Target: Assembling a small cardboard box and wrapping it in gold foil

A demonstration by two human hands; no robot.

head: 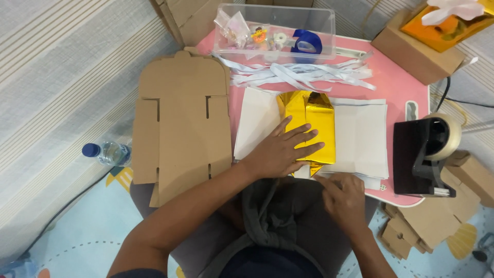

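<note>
Head view, looking down on a pink tabletop. A gold foil-wrapped package lies near the middle of the tabletop on sheets of white paper, its long axis running away from the person. The left hand lies flat on the near half of the package, palm down and fingers spread, so its grip is fully open and closes on nothing; it presses rather than grasps. The right hand sits at the near edge of the tabletop, just beside the package's near lower corner, fingertips drawn together at the edge of the paper; whether its grip has hold of anything cannot be told from this view. To the left of the paper lies a flat, unfolded cardboard box blank, partly overhanging the tabletop's edge. Beyond the package lies a loose heap of white paper strips, and behind them a clear plastic bin holding a blue tape roll and small items. A black tape dispenser stands at the right edge of the tabletop. A brown carton stands at the far right corner. A water bottle with a blue cap lies on the floor at left.
</note>
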